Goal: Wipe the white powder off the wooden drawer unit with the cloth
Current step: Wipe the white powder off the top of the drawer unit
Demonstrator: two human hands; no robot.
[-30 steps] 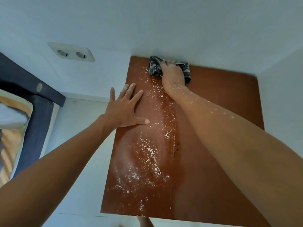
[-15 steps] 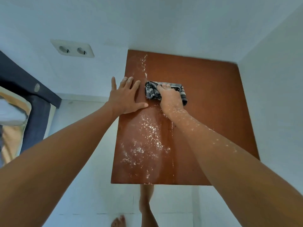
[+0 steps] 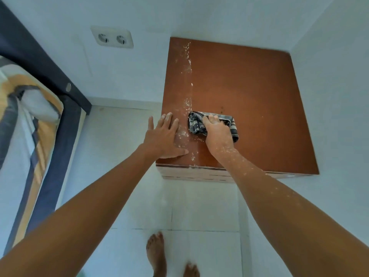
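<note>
The wooden drawer unit [image 3: 249, 92] stands in a white corner, its reddish-brown top facing me. A thin line of white powder [image 3: 188, 76] runs down the left part of the top, with more flecks near the front edge. My right hand [image 3: 216, 133] presses a folded dark checked cloth [image 3: 194, 123] flat on the top, near the front left. My left hand [image 3: 164, 136] lies flat with fingers spread on the front left corner, just left of the cloth. Powder speckles my right forearm.
White walls close in behind and to the right of the unit. A double wall socket [image 3: 111, 38] sits on the back wall to the left. A bed with a dark frame [image 3: 46, 156] and patterned bedding fills the left side. My bare feet [image 3: 157, 254] stand on white floor tiles.
My right hand has dragged the cloth from the back edge toward the front, clearing most of the powder. My left hand slid back to the front corner. The view pulled away from the unit.
</note>
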